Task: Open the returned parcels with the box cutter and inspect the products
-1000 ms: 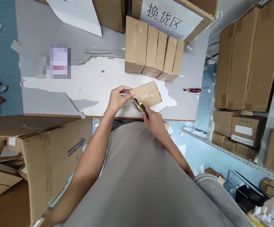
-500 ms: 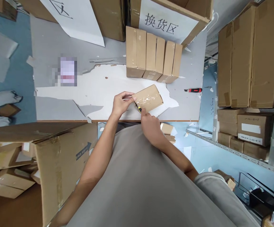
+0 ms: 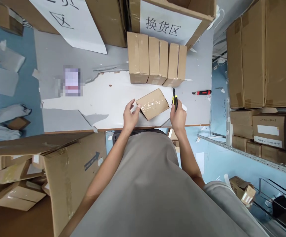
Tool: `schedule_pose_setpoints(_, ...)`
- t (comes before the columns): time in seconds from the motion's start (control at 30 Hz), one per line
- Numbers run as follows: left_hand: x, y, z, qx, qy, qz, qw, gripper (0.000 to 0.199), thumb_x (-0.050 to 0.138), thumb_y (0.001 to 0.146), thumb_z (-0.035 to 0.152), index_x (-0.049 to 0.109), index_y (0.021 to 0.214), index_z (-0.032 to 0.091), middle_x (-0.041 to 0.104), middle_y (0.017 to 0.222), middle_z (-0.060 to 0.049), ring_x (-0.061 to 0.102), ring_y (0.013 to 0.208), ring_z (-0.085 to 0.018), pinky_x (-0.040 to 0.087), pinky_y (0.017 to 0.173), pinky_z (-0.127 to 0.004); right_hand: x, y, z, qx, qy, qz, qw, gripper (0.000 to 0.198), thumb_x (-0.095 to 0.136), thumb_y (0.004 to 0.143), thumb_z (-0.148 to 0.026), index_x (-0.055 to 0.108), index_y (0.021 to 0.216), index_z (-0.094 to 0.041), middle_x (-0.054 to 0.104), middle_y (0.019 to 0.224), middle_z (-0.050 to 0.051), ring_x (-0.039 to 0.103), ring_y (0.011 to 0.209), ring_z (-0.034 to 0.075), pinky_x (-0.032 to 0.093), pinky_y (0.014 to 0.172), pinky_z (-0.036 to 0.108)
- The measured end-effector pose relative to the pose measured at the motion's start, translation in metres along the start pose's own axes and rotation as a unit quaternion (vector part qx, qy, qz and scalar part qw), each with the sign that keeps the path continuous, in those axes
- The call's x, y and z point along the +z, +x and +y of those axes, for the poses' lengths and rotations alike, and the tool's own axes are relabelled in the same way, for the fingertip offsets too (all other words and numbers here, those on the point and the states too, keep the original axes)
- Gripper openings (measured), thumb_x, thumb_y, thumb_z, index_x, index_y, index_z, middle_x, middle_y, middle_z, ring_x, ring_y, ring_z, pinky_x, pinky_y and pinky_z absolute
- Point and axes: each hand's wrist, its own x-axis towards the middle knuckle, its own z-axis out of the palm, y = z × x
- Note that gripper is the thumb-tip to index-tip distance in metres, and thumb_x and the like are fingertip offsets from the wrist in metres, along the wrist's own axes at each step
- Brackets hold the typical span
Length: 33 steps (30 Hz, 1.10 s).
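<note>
A small taped cardboard box (image 3: 153, 103) lies at an angle near the table's front edge, its left end partly parted along an edge. Beside that end is my left hand (image 3: 130, 116), fingers and thumb apart, with the thumb against the box's edge. To the right of the box, my right hand (image 3: 178, 118) is closed around a black and yellow utility knife (image 3: 175, 100), which points away from me. Another utility knife, red and black (image 3: 202, 92), rests farther right on the table.
Several closed cardboard boxes (image 3: 157, 61) stand in a row behind the small box. Large cartons with paper signs (image 3: 169, 24) back them. A big open carton (image 3: 76, 171) holding boxes is at lower left; shelves with cartons (image 3: 272, 128) stand at right.
My right hand has drawn the utility knife away from the box's left end and moved right, turning the knife to point forward. My left hand has loosened from the box.
</note>
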Motion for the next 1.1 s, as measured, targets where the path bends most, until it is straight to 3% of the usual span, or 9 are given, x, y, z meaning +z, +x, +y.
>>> schedule_pose_setpoints(0.07,0.005,-0.008,-0.001,-0.007,-0.005,-0.011,1.0,0.088,0.08,0.096,0.081,0.063,0.164,0.027,0.054,0.178,-0.02,0.054,0.164,-0.042,0.057,0.127,-0.056,0.023,0.013,0.014,0.007,0.069,0.011,0.998,0.06,0.034,0.124,-0.048,0.048,0.174,-0.018,0.085,0.133,0.019,0.085,0.108,0.034,0.065,0.099,0.045)
schedule_pose_setpoints(0.17,0.005,-0.013,0.0,0.017,-0.011,-0.042,0.999,0.1,0.077,0.097,0.085,0.049,0.175,0.03,0.043,0.186,-0.018,0.043,0.173,-0.039,0.047,0.137,-0.054,0.053,0.006,0.019,0.013,0.128,0.019,0.992,0.06,0.032,0.123,-0.052,0.051,0.17,-0.019,0.087,0.124,0.018,0.085,0.105,0.035,0.066,0.101,0.048)
schedule_pose_setpoints(0.33,-0.014,-0.002,0.002,0.051,0.039,0.011,0.998,0.099,0.079,0.097,0.083,0.046,0.172,0.027,0.053,0.176,-0.02,0.056,0.163,-0.036,0.042,0.141,-0.052,0.074,-0.024,0.008,-0.014,0.192,-0.03,0.981,0.059,0.034,0.123,-0.054,0.053,0.168,-0.021,0.087,0.123,0.013,0.087,0.103,0.032,0.068,0.101,0.046)
schedule_pose_setpoints(0.43,-0.022,0.005,-0.002,0.067,0.06,0.04,0.995,0.095,0.079,0.095,0.085,0.052,0.162,0.023,0.059,0.165,-0.021,0.06,0.156,-0.035,0.044,0.138,-0.051,0.07,-0.031,0.007,-0.044,0.208,-0.053,0.976,0.059,0.037,0.122,-0.053,0.054,0.17,-0.023,0.087,0.125,0.011,0.087,0.107,0.032,0.068,0.103,0.045)
schedule_pose_setpoints(0.57,-0.02,0.007,-0.005,0.083,0.057,0.035,0.994,0.087,0.072,0.1,0.087,0.053,0.156,0.023,0.062,0.155,-0.018,0.064,0.146,-0.032,0.048,0.134,-0.049,0.057,-0.035,0.01,-0.061,0.168,-0.059,0.982,0.058,0.041,0.121,-0.049,0.056,0.171,-0.024,0.088,0.128,0.011,0.085,0.115,0.034,0.066,0.106,0.046)
schedule_pose_setpoints(0.73,-0.018,0.006,0.0,0.091,0.055,0.032,0.994,0.087,0.071,0.099,0.088,0.054,0.153,0.022,0.061,0.153,-0.018,0.065,0.141,-0.032,0.049,0.132,-0.05,0.045,-0.035,0.004,-0.075,0.126,-0.1,0.984,0.056,0.041,0.122,-0.04,0.056,0.172,-0.021,0.09,0.121,0.011,0.086,0.112,0.032,0.065,0.105,0.043)
schedule_pose_setpoints(0.9,-0.019,0.007,0.0,0.087,0.058,0.034,0.994,0.088,0.072,0.098,0.089,0.055,0.152,0.022,0.062,0.153,-0.018,0.065,0.14,-0.031,0.049,0.131,-0.05,0.026,-0.032,-0.011,-0.074,0.041,-0.128,0.988,0.057,0.039,0.122,-0.031,0.052,0.175,-0.015,0.086,0.137,0.017,0.084,0.117,0.033,0.063,0.103,0.041)
schedule_pose_setpoints(1.1,-0.02,0.006,0.001,0.083,0.065,0.028,0.994,0.086,0.071,0.099,0.088,0.054,0.154,0.023,0.062,0.154,-0.017,0.064,0.142,-0.031,0.048,0.132,-0.049,0.005,-0.031,-0.036,-0.072,-0.039,-0.171,0.982,0.059,0.037,0.121,-0.024,0.044,0.178,-0.012,0.084,0.134,0.022,0.083,0.116,0.035,0.063,0.103,0.042)
